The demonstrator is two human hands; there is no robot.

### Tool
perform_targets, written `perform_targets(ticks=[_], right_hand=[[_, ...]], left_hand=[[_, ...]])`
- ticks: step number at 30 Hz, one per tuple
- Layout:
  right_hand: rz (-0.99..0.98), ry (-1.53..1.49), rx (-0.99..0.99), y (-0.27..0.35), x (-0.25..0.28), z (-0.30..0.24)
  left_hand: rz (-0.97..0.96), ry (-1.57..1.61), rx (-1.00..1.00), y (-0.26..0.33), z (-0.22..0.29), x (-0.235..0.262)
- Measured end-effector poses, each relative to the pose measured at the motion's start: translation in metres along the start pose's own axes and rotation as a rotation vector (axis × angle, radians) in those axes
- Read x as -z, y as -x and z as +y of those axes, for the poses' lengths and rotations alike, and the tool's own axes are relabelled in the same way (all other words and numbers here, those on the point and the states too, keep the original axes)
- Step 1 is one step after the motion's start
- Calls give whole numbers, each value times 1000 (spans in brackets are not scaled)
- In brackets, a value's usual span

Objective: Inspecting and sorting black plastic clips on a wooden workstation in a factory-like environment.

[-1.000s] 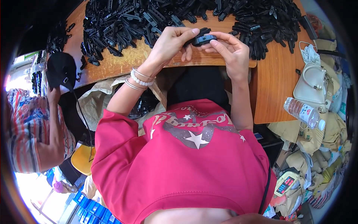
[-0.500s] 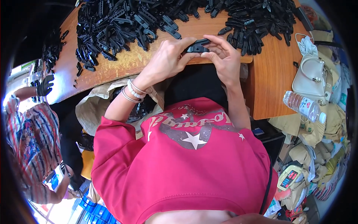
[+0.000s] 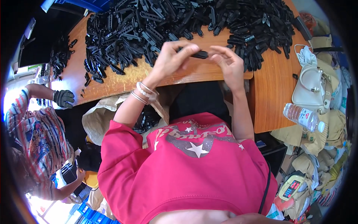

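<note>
We have both hands up over the near edge of the orange-brown wooden desk (image 3: 123, 80). Left hand (image 3: 169, 59), beaded bracelets on the wrist, has its grip clamped on a short black plastic strip part (image 3: 197, 54), thumb and fingers pinching the left end so the right end sticks out free. Right hand (image 3: 227, 63) sits just beside that free end, fingers spread and half curled; its grip is apart, nothing in it, fingertips near the part but we can't tell if they touch. The part is held level, clear above the desk, probably so both hands can get at it.

Behind the hands lies a big heap of loose black plastic strip parts (image 3: 149, 26) across the far desk, within easy reach. A smaller scatter of the same parts (image 3: 59, 56) lies far left. A cream handbag (image 3: 311, 87) and a clear plastic water bottle (image 3: 302, 116) sit at the right. A co-worker's dark-gloved hand (image 3: 63, 98) rests at the left desk edge.
</note>
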State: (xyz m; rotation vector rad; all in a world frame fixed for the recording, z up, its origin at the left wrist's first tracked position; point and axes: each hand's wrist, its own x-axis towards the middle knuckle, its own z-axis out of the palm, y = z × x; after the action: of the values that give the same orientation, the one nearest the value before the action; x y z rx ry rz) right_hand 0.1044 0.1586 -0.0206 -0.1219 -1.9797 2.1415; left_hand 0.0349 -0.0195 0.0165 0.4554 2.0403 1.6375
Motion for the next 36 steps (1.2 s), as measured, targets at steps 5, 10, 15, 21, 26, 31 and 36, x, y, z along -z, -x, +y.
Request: perform_targets(ticks=[5,10,15,21,26,31,36], right_hand=[[54,1179,362,-25,42,10],[-39,1239,310,-38,37,12],[79,1009,451,-39,21,19],[226,550,229,-23,8,23],[124,325,40,-9,10,37],[126,259,85,0,5,38],[148,318,123,5,14,37]], left_hand=[[208,517,-158,-45,-20,34],[328,-415,-432,-72,-1,23],[341,-1143,-404,-101,-7,20],[296,-1108,-424,-88,-27,9],[198,-1124,-703,-88,-26,3],[162,-1318,-751,-122,-14,-11],[131,-1425,-634,-130,-2,-17]])
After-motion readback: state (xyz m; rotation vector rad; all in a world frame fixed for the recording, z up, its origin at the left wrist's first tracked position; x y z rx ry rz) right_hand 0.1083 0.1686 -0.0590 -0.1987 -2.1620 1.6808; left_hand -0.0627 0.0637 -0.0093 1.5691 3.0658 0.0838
